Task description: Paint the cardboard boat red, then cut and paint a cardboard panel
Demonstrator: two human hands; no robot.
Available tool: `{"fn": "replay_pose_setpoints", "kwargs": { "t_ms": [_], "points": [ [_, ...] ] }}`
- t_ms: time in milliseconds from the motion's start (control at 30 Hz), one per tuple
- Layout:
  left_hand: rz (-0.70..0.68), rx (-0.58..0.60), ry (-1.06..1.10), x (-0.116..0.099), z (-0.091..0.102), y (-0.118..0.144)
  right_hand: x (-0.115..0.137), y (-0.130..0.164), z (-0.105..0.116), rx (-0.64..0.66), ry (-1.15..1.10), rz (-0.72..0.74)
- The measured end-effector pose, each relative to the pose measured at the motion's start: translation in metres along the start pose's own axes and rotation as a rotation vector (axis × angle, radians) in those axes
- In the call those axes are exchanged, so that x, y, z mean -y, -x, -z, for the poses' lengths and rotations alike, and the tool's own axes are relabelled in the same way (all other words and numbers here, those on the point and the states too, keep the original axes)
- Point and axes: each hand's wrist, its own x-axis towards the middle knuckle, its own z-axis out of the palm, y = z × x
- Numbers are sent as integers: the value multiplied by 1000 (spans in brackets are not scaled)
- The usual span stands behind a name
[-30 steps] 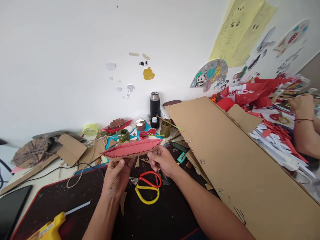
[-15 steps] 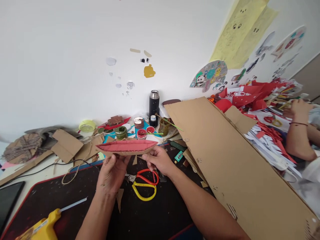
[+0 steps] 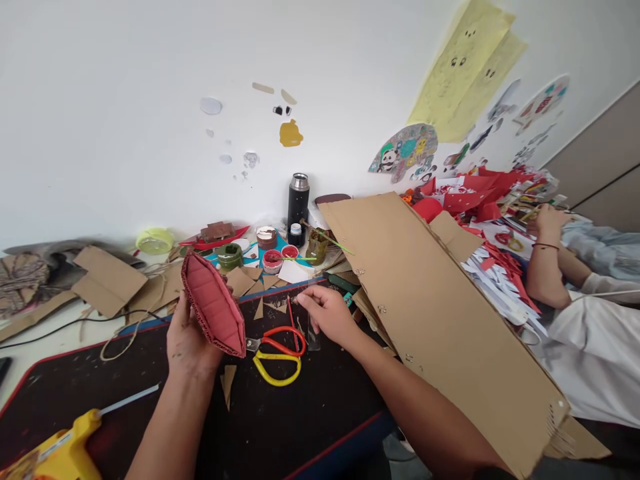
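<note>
A small cardboard boat [image 3: 213,301] with a pinkish-red lining rests in my left hand [image 3: 193,343], tilted so that its inside faces me. My left fingers are closed behind and under its hull, mostly hidden by it. To the right, my right hand [image 3: 327,313] hovers over the dark mat, apart from the boat. Its thumb and index finger are pinched together; whether something small is between them I cannot make out. Scissors [image 3: 279,359] with one red and one yellow handle lie between my hands, blades partly hidden by the boat. Cardboard scraps [image 3: 228,385] lie near them.
A yellow glue gun [image 3: 73,443] lies at the lower left. Paint jars [image 3: 273,261], a black flask [image 3: 299,203] and a red boat [image 3: 215,235] stand along the wall. A large cardboard sheet [image 3: 430,307] slants across the right, with a co-worker's arm [image 3: 547,257] beyond.
The boat has turned from lying level between both hands to tilted upright in my left hand, further left. My right hand has let go of it. The view has shifted right.
</note>
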Motion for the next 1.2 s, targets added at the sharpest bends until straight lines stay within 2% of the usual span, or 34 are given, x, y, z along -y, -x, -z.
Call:
{"fn": "replay_pose_setpoints", "kwargs": {
  "t_ms": [133, 267, 533, 733, 900, 1067, 1200],
  "points": [
    [15, -3, 4, 0, 0, -1, 3, 13, 6, 61, 368, 22],
    [15, -12, 3, 1, 1, -1, 16, 10, 2, 98, 710, 43],
    [26, -2, -6, 4, 2, 0, 21, -11, -21, 209, 1080, -31],
    [63, -30, -6, 3, -3, 6, 24, -12, -19, 226, 1137, -81],
    [75, -5, 22, 4, -1, 5, 18, -13, -19, 199, 1097, -49],
    [61, 24, 20, 6, 3, 2, 11, -12, -22, 106, 898, 28],
    [74, 19, 22, 7, 4, 2, 19, -8, -19, 32, 660, 154]
  ]
}}
